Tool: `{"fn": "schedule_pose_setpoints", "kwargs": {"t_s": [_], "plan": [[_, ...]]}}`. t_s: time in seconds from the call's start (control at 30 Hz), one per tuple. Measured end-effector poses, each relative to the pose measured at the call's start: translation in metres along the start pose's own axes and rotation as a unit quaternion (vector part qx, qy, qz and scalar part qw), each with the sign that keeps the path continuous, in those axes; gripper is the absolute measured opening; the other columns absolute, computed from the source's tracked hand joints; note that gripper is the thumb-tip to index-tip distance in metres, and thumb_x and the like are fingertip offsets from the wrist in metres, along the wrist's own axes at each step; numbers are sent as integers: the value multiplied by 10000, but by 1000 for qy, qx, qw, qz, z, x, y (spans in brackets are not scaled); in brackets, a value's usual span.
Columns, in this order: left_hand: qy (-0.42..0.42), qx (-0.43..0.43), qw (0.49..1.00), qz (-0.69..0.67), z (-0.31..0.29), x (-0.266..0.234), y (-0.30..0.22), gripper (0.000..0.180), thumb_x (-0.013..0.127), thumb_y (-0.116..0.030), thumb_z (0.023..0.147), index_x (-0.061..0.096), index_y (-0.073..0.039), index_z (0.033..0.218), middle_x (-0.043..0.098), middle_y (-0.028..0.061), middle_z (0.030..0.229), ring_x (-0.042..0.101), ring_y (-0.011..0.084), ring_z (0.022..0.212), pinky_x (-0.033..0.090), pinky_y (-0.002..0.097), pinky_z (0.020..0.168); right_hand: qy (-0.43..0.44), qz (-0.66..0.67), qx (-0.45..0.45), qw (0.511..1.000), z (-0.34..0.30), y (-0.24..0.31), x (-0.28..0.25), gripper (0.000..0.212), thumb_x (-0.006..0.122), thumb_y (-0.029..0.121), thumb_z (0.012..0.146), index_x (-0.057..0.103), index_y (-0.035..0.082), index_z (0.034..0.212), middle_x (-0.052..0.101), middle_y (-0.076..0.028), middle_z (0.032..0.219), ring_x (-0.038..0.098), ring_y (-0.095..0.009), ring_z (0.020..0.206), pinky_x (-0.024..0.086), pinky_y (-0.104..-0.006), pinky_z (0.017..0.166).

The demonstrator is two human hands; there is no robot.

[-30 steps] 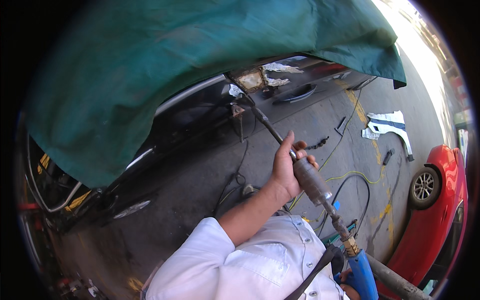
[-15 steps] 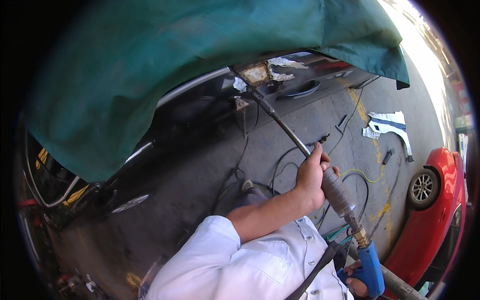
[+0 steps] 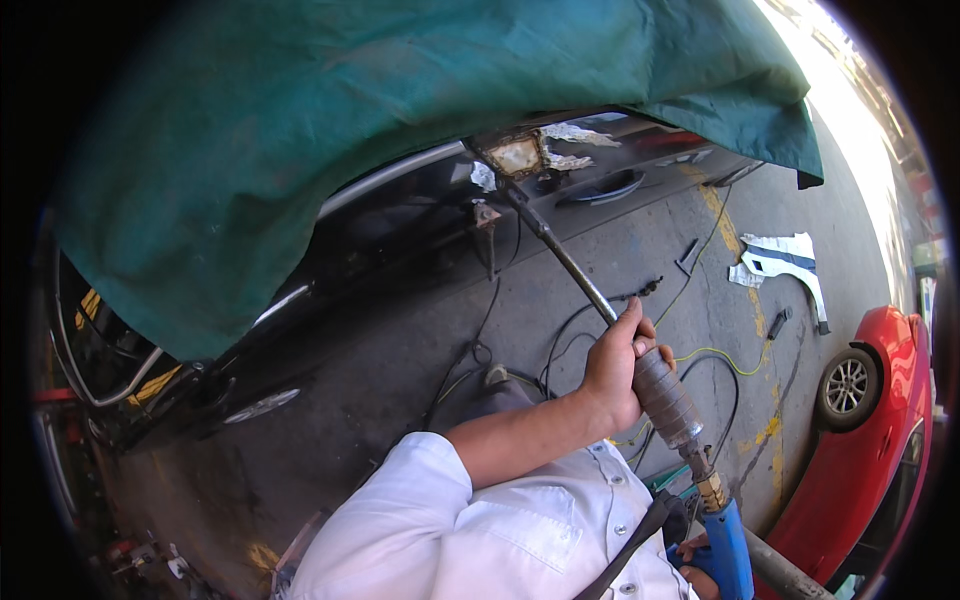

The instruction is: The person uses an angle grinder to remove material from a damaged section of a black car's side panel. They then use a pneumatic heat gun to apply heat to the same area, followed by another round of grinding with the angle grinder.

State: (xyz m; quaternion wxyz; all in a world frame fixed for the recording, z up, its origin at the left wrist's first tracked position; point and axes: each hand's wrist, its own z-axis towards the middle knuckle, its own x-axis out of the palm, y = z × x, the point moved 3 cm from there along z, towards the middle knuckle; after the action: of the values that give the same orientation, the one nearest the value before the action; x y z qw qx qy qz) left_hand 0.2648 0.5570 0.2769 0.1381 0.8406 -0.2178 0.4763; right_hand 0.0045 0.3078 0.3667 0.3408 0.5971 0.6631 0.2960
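Observation:
A long slide hammer runs from a dark car's side down toward my body. My left hand (image 3: 618, 370) is closed around it at the front end of its ribbed grey weight (image 3: 668, 395), thumb along the steel shaft (image 3: 580, 270). At the rear, past a brass fitting (image 3: 712, 490), sits a blue gun-shaped handle (image 3: 730, 550). My right hand (image 3: 698, 568) is wrapped around that handle, partly hidden behind it. The shaft's far tip meets the car body just below a stripped, pale patch (image 3: 517, 155); the exact contact is too small to make out.
A green cover (image 3: 330, 110) drapes over the dark car (image 3: 390, 220). Hoses and cables (image 3: 550, 350) cross the floor. A hammer (image 3: 687, 257) and a white fender-shaped panel (image 3: 785, 262) lie to the right, near a red car (image 3: 850, 460). A funnel-shaped metal piece (image 3: 487, 235) hangs by the dark car.
The slide hammer's rear end, with both hands on it, has shifted slightly left and down. The tip stays at the same spot on the car; the whole view has moved a little.

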Motion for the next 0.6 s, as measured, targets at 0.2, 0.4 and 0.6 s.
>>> {"fn": "schedule_pose_setpoints", "kwargs": {"t_s": [0.2,0.4,0.6], "plan": [[9,3,1000,0,-2,3,-11,369,588,-472,1002,487,-173,811,390,-67,617,601,177,723,536,414,757,25,-43,-53,997,9,13,1,492,787,-24,729,593,-1,1181,639,-129,989,643,-224,908,518,-421,897],[-2,6,1000,-11,6,-11,-1,382,606,-485,988,494,-165,812,400,-67,600,592,177,690,537,418,741,42,-70,-81,993,10,17,-1,538,790,-30,721,554,-8,1204,643,-138,996,653,-224,893,535,-405,863],[-76,3,997,-31,-3,22,-60,342,634,-450,977,548,-138,865,456,-67,590,577,166,673,531,383,722,9,-51,-74,996,5,17,-3,533,792,-52,709,565,-6,1189,643,-147,1002,655,-231,873,545,-389,831]]}}
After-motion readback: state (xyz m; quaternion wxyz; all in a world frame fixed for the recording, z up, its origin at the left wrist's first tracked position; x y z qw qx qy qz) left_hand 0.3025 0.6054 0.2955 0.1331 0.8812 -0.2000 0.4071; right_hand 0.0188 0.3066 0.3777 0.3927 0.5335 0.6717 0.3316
